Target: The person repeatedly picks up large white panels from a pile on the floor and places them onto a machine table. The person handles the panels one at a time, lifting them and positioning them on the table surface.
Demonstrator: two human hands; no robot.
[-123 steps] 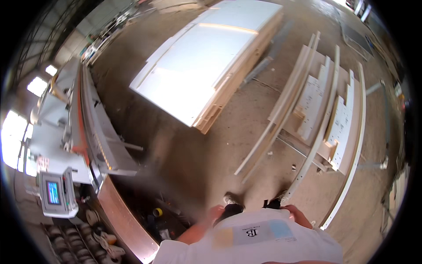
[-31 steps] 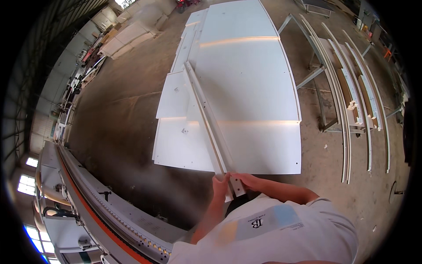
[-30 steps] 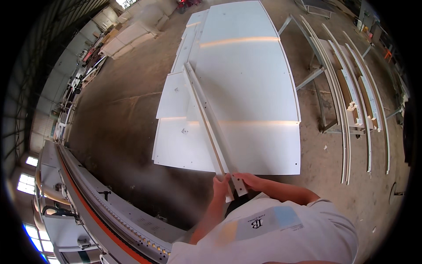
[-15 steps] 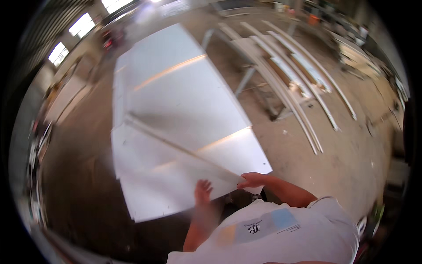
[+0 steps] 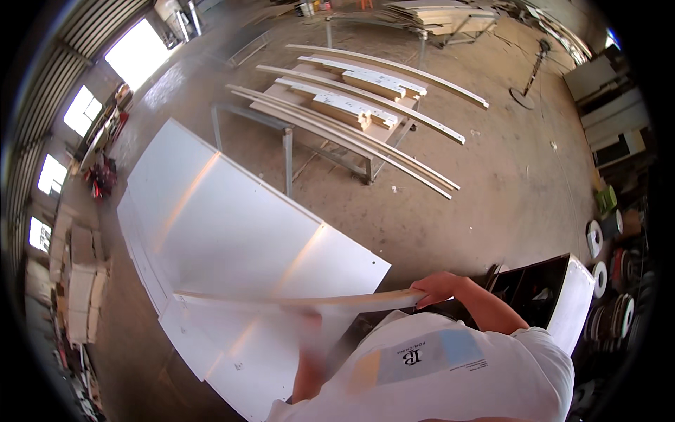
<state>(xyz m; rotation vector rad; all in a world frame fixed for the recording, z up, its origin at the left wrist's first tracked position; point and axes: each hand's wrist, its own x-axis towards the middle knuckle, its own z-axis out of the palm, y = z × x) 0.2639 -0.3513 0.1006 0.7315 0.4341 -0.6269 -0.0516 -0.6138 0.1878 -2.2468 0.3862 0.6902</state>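
My right hand (image 5: 437, 287) is closed around the near right end of a long narrow board (image 5: 358, 302), white with a pale wood-coloured edge. The board reaches leftward across large white panels (image 5: 232, 204), its far end over the left part of them. Close to the board's middle is my left hand (image 5: 307, 325), smeared by motion. Its fingers do not show clearly, and I cannot tell whether they touch the board.
Beyond the panels a metal-legged stand (image 5: 288, 158) carries several long strips (image 5: 365, 91) and short white-topped blocks (image 5: 344, 109). A dark open cabinet (image 5: 534, 285) with a white side stands at my right. Rolls of edging (image 5: 619, 316) lie along the right wall.
My view has turned rightward, bringing the cabinet and rolls in. The board has swung with my right hand and lies more level across the view. My left hand has come closer to the board.
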